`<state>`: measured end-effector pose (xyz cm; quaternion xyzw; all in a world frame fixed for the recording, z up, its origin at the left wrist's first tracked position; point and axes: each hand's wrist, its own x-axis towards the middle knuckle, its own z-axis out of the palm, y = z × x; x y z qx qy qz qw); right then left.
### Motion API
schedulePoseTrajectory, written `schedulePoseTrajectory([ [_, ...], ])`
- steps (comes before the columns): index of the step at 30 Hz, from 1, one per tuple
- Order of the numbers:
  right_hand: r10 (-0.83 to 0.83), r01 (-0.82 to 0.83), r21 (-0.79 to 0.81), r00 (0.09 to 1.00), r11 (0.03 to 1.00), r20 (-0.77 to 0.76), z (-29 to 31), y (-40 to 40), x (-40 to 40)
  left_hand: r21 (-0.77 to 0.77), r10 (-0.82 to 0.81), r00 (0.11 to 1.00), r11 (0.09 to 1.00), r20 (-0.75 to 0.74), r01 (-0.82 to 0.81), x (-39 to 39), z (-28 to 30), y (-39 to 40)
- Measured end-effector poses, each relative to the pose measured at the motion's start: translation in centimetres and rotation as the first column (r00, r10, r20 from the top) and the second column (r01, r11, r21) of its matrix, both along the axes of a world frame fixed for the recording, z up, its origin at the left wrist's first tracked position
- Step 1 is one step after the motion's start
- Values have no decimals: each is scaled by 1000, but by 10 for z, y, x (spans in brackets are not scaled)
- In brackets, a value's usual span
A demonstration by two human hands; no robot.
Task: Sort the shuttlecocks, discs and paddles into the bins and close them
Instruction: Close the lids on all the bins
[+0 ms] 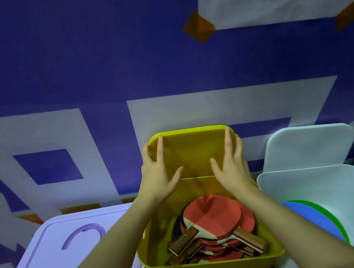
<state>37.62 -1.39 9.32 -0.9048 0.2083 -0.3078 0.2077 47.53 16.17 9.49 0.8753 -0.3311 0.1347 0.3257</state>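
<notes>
A: Where is the yellow lid (193,152) sitting in relation to the hands?

B: It is standing upright behind the far rim of the yellow bin (211,264), leaning toward the blue wall (68,58). The left hand (158,178) is gripping its left edge, fingers wrapping behind and up to the top corner, thumb spreading across the front face. The right hand (232,166) is mirroring this on the right edge (both grips are wide, neither is closing into a fist).

A: And the contents?

B: The paddles (213,227) are lying piled in the yellow bin, red faces up, handles pointing toward the near rim, all below the rim line.

A: What is lying beside it?

B: The lilac bin (58,254) is sitting lidded just beside the left wall. The white bin (342,201) is touching the right side, holding the blue and green discs (317,218), its white lid (308,146) propped upright behind it. Open room is remaining above the yellow bin's mouth.
</notes>
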Motion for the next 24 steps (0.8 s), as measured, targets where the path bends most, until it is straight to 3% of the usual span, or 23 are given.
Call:
schedulePoseTrajectory([
  [16,-48,109,-160,936,981,349,144,49,-58,-149,-13,926,986,378,74,-51,130,50],
  [24,-68,207,-299,907,932,416,175,63,-78,-198,67,911,980,407,16,-70,141,67],
])
